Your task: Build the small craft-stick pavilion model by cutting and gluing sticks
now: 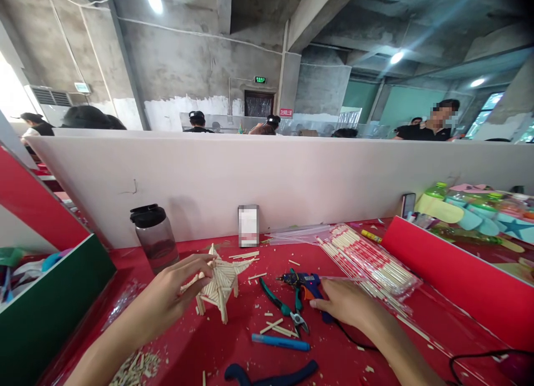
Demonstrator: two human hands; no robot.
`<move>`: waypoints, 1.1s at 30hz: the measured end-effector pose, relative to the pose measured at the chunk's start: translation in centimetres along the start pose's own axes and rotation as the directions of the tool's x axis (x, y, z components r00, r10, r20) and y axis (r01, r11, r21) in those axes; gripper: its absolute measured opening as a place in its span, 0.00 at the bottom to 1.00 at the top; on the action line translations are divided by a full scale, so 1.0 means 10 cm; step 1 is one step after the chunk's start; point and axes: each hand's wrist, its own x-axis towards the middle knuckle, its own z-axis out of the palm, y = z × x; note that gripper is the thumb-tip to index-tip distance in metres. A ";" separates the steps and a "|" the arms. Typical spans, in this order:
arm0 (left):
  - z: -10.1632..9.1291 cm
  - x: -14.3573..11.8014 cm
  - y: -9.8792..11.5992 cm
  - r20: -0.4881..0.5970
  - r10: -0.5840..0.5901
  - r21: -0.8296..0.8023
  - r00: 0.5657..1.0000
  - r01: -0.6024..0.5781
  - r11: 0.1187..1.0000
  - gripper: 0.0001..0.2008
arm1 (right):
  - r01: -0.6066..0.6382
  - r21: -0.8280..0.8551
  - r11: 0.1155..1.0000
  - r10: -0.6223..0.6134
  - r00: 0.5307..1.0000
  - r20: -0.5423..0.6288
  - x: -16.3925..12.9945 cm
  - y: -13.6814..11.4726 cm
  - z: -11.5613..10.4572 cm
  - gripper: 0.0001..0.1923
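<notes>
A small pavilion-like model made of wooden sticks (221, 286) stands upright on its legs on the red table. My left hand (177, 288) is closed on the left side of its roof, thumb and fingers near the peak. My right hand (348, 302) is wrapped round the handle of a blue hot glue gun (306, 280) with an orange trigger, its nozzle pointing left towards the model. Part of the handle is hidden by the fingers. Green-handled cutting pliers (286, 310) lie just beneath the gun, beside cut stick pieces (280, 328) and a blue pen (280, 342).
A dark-lidded bottle (154, 236) and a phone (248, 226) stand at the white partition (283, 180). Bundled sticks in plastic (375, 258) lie right. Dark blue handles (271, 376) lie in front. A red divider (442, 280) and a green one (58, 308) flank the table. People sit beyond.
</notes>
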 end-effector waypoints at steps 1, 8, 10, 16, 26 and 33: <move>-0.02 0.00 0.02 -0.018 0.003 0.009 1.000 -0.003 1.000 0.14 | 0.028 -0.012 1.000 -0.028 1.000 -0.005 -0.03 -0.09 -0.09 0.11; -0.01 -0.04 0.19 -0.153 0.109 0.098 0.982 -0.095 0.991 0.13 | 0.442 0.379 0.813 -0.413 0.897 -0.160 -0.14 -1.21 -0.36 0.06; 0.04 -0.04 0.23 -0.154 0.129 0.100 0.980 -0.115 0.988 0.13 | 0.551 0.402 0.731 -0.483 0.834 -0.267 -0.13 -1.47 -0.23 0.07; 0.16 -0.02 0.25 -0.182 0.145 0.127 0.973 -0.123 0.984 0.12 | 0.645 0.321 0.694 -0.514 0.755 -0.406 -0.04 -1.72 0.16 0.07; 0.29 0.01 0.24 -0.243 0.067 0.036 0.968 -0.060 0.998 0.12 | 0.634 0.294 0.716 -0.472 0.749 -0.465 -0.01 -1.66 0.27 0.05; 0.32 0.02 0.26 -0.276 0.062 0.027 0.959 -0.057 0.998 0.13 | 0.623 0.306 0.720 -0.457 0.758 -0.466 0.00 -1.64 0.32 0.05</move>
